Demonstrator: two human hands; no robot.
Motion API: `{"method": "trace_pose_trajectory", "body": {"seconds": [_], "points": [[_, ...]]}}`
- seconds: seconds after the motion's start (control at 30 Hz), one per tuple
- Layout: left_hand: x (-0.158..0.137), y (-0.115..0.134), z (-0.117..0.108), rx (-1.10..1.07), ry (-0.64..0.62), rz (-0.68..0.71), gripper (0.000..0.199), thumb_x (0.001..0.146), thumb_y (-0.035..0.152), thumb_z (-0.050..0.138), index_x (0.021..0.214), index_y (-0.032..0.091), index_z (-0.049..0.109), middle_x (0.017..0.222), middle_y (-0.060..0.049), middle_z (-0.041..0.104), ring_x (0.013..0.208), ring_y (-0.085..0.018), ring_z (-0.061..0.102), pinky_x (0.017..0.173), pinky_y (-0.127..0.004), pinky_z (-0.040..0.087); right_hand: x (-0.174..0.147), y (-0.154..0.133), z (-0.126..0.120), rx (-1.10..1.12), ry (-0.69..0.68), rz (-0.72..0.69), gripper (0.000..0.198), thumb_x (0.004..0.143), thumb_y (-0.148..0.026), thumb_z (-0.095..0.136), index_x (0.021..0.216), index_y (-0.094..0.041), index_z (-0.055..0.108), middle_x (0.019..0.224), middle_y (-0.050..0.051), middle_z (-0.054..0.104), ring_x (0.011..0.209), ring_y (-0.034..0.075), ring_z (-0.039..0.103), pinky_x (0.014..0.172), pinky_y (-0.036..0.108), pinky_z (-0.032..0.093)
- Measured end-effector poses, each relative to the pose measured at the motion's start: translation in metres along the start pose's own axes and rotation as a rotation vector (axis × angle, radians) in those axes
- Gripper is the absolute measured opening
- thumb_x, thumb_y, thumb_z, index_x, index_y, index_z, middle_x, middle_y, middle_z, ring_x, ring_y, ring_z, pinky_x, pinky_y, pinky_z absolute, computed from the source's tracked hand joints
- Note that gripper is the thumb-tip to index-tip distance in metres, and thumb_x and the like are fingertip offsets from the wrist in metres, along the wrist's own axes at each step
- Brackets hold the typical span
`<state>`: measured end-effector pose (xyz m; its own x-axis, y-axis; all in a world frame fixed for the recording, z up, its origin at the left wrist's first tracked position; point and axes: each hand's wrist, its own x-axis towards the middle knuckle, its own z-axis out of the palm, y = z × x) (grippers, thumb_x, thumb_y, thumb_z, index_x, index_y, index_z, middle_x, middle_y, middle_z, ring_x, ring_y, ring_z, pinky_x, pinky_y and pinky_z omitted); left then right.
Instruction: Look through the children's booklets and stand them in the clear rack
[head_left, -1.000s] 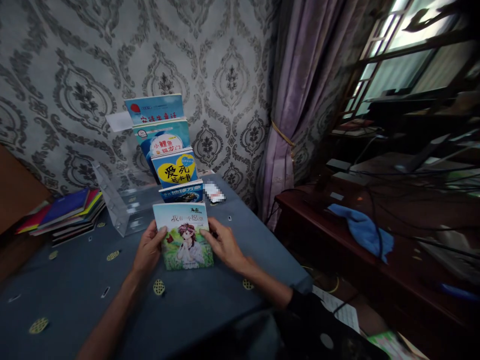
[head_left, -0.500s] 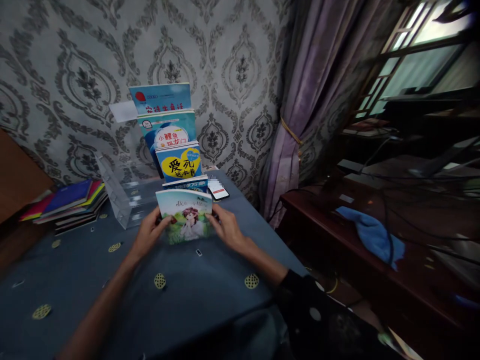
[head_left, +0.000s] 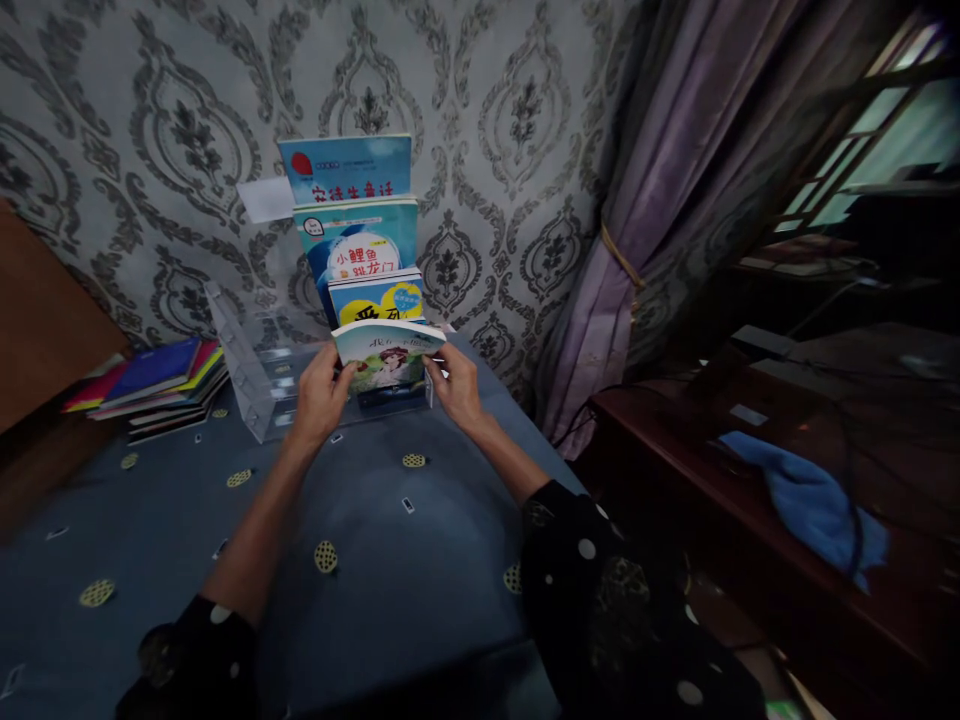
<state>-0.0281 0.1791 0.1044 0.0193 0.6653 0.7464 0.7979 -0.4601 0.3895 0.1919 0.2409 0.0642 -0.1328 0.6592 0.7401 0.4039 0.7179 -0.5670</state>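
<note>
Between my two hands is a thin book [head_left: 388,362] with a green cover and a drawn figure; it bows slightly. My left hand [head_left: 322,392] pinches its left edge, and my right hand [head_left: 454,383] grips the right edge. Right behind it rises a clear acrylic book rack [head_left: 251,385] with stepped tiers. A yellow-and-blue book [head_left: 375,295] stands in it, partly hidden by the held one. Farther back and higher are a teal book [head_left: 360,240] and a blue book [head_left: 349,165]. Under the held book the lower part of a dark blue book [head_left: 391,395] shows.
A stack of colourful books [head_left: 165,385] lies left of the rack on the blue patterned tablecloth [head_left: 375,590]. A white sheet [head_left: 266,200] sticks out beside the top tier. At right are a tied purple curtain [head_left: 622,250] and a dark red table [head_left: 675,460] with a blue cloth [head_left: 810,505].
Both hands have carried the green book forward and up, closer to the rack. It now covers more of the yellow-and-blue book. The view has shifted, and the phone is now hidden.
</note>
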Motion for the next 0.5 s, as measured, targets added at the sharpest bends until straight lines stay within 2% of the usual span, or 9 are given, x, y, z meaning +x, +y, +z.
{"method": "trace_pose_trajectory", "body": {"seconds": [0.2,0.27,0.4,0.5], "points": [[-0.008,-0.013,0.017,0.071,-0.102,-0.063,0.01,0.092,0.028,0.051,0.091,0.019,0.056,0.089,-0.006,0.063,0.083,-0.022,0.06,0.076,-0.031,0.046,-0.008,0.017,0.005,-0.051,-0.05,0.059,0.013,0.093,-0.025,0.049,0.097,-0.019,0.061,0.093,0.008,0.065,0.087,0.022,0.062,0.076,0.032,0.05],[-0.012,-0.015,0.021,0.133,-0.12,-0.121,0.008,0.091,0.028,0.053,0.091,0.02,0.053,0.09,-0.007,0.063,0.084,-0.024,0.062,0.075,-0.031,0.046,-0.012,0.021,0.007,-0.101,-0.066,0.074,0.014,0.091,-0.024,0.051,0.099,-0.018,0.061,0.096,0.009,0.066,0.089,0.023,0.061,0.079,0.033,0.049],[-0.018,-0.014,0.028,0.201,-0.13,-0.267,0.02,0.092,0.03,0.056,0.107,0.019,0.047,0.093,-0.01,0.067,0.086,-0.027,0.067,0.071,-0.031,0.047,-0.016,0.026,0.009,-0.132,-0.074,0.104,0.023,0.09,-0.023,0.05,0.109,-0.017,0.062,0.101,0.011,0.068,0.091,0.023,0.061,0.083,0.035,0.049],[-0.02,-0.012,0.031,0.24,-0.159,-0.296,0.028,0.094,0.03,0.055,0.116,0.017,0.044,0.098,-0.013,0.07,0.09,-0.029,0.069,0.073,-0.031,0.048,-0.016,0.026,0.01,-0.116,-0.045,0.153,0.035,0.091,-0.024,0.048,0.123,-0.014,0.058,0.101,0.011,0.068,0.087,0.023,0.062,0.082,0.036,0.05]]}}
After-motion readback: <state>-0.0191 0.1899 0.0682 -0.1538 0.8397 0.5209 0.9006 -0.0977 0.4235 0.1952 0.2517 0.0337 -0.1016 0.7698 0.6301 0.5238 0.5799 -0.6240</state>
